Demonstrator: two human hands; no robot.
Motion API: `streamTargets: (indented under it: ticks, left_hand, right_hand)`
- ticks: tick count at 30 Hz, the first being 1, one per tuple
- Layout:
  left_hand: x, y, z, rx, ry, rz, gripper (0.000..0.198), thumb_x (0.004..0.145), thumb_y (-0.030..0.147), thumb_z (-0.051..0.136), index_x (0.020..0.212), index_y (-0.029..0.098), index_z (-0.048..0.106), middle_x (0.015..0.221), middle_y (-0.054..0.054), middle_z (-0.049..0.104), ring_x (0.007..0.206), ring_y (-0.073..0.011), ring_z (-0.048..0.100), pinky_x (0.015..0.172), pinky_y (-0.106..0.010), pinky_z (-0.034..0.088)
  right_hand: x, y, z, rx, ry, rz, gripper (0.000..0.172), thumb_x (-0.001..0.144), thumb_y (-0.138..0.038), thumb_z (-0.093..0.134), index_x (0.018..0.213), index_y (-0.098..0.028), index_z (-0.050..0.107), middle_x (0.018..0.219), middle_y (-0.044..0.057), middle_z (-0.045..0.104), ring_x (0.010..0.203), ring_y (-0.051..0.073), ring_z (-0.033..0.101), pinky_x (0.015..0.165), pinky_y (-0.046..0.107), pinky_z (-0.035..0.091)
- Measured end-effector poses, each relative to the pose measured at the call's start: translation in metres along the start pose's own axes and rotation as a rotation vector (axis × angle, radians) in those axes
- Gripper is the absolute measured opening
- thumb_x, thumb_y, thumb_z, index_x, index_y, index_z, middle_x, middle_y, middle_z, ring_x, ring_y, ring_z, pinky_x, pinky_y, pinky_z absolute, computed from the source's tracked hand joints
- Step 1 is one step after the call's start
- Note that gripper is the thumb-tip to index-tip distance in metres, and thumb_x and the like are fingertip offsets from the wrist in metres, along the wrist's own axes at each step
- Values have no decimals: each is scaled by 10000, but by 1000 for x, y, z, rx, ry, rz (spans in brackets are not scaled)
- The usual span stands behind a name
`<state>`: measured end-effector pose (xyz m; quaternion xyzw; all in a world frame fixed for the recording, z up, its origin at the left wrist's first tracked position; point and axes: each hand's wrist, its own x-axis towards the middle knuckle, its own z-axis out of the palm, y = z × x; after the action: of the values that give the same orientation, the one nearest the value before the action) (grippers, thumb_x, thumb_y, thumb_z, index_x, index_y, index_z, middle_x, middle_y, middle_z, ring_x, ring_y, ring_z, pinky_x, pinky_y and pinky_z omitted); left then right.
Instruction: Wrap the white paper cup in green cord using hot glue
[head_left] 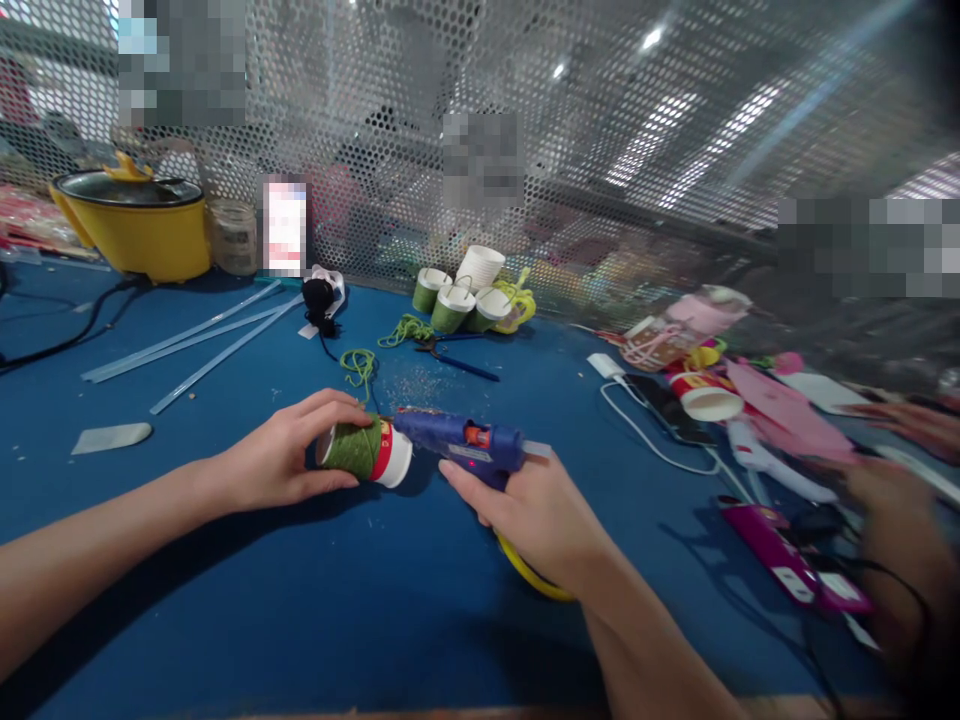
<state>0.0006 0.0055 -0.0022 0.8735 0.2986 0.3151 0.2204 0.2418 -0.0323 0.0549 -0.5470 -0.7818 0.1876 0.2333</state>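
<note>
Blue desk (225, 600): carries all items noted. Yellow cooking pot (139, 232): far left corner. Cluster of 3 yarn-wound cups and 1 white cup (457, 298): middle of the far edge.

Left hand (289, 455): grip curled around the paper cup (365, 450), fingers on top, thumb beneath. Right hand (536, 515): grip clenched on the handle of the glue gun (465, 440), nozzle touching the cup.

The paper cup lies on its side near the desk's middle, wound in green yarn, with its red band and white rim bare.
</note>
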Motion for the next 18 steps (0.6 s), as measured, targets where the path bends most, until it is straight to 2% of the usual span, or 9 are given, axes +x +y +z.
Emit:
streamTargets:
  ticks: [5,11,18]
  left_hand:
    - [0,-1,0,-10,3,4,395,788,271,620,1139,194,457,1143,-114,537,1074,-237,534,903,-368,459]
    - [-2,-4,3,-14,12,22,399,794,279,613,1153,200,457,1187,-128,517,1099,-247,521,914,-374,453]
    - [-2,-5,2,-19,2,31,404,795,278,612,1161,201,458,1191,-132,517,1099,-249,521,911,-378,456]
  right_hand:
    - [-3,-1,-2,-10,-2,-23,166,797,-272,535,687,-204,639,420,-27,552,436,157,557,418,247,426]
    - [0,-1,-1,-9,-10,12,189,796,-254,529,641,-187,615,375,-52,507,358,118,489,381,223,401]
    - [-1,-2,-2,-16,-9,-10,182,798,-258,525,661,-193,626,362,-51,500,367,130,495,386,233,396]
